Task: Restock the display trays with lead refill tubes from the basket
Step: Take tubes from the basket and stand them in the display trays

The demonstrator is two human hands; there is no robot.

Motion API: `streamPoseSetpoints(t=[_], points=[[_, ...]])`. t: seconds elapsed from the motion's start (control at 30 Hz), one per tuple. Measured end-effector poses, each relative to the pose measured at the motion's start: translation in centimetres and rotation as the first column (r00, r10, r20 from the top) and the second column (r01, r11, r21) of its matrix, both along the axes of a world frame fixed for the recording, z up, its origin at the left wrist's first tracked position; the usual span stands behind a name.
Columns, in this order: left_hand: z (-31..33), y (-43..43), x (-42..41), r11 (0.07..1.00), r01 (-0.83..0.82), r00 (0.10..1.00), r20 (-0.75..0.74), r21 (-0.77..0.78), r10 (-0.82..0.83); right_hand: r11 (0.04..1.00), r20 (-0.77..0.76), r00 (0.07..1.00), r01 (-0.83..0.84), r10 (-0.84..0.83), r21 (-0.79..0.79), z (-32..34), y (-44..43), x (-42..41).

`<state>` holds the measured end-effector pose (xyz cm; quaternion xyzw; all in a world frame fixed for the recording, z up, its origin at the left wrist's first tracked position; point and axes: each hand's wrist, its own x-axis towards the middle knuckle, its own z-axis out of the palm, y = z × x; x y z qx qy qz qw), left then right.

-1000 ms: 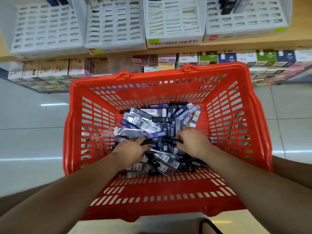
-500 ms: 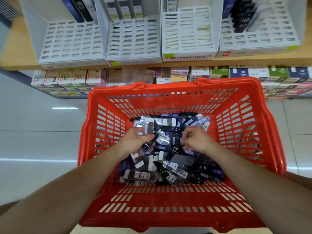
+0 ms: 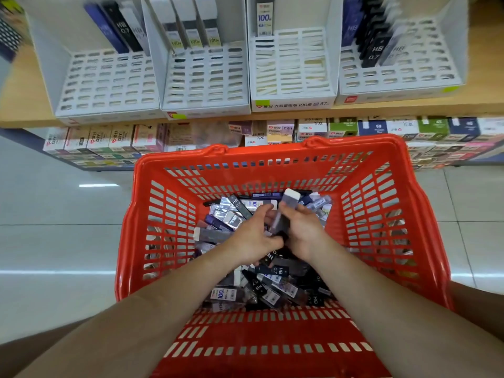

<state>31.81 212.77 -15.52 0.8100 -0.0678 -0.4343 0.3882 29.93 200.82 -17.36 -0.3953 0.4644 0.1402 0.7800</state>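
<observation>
We have both hands down in the red basket [image 3: 272,152], over the far half of the heap of lead refill tubes [image 3: 268,282]. Our right hand [image 3: 304,231] is clasped round a grey tube [image 3: 286,211] with a white cap. It is held clear of the heap, its long axis running from our palm up and away, cap end leaning toward the basket's far edge. Our left hand [image 3: 252,237] lies just beside it, fingers curled, with a black HB 0.7 tube [image 3: 240,208] sticking out past its fingertips. Whether it truly grips that tube or only rests against it we cannot tell. The display trays [image 3: 293,105] stand in a row along the front edge of the wooden shelf [image 3: 24,99], beyond and above the basket's far edge, each with only a few tubes upright near its back wall. We judge the coming move turns on this: the grey tube points roughly toward the trays, so the right hand — the one with a sure hold — needs mostly to carry it forward over the far rim and stand it in a slot, with little turning.
</observation>
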Motion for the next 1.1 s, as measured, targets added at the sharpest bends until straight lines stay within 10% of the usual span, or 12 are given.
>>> streamPoseSetpoints(t=[0.4, 0.57, 0.73, 0.9, 1.1], points=[[-3.0, 0.4, -3.1, 0.551, 0.583, 0.608, 0.129, 0.597, -0.783, 0.881, -0.164, 0.947, -0.317, 0.275, -0.352, -0.7, -4.5, -1.6], [-2.9, 0.5, -1.4, 0.564, 0.576, 0.595, 0.169, 0.592, -0.786, 0.845, -0.203, 0.889, -0.454, 0.410, -0.282, 0.0, -4.7, -1.3], [-1.4, 1.5, -0.1, 0.977, 0.082, 0.996, 0.016, 0.196, -0.087, 0.850, -0.102, 0.851, -0.522, 0.515, -0.064, 1.6, -4.7, -1.5], [3.3, -0.5, 2.1, 0.907, -0.392, 0.920, -0.097, -0.153, 0.380, 0.867, 0.181, 0.926, -0.375, 0.332, 0.328, 4.8, -4.3, -0.5], [9.1, -3.6, 4.2, 0.859, -0.403, 0.819, 0.293, -0.316, 0.493, 0.895, 0.316, 0.947, -0.188, 0.057, 0.404, 10.6, -1.4, 2.1]])
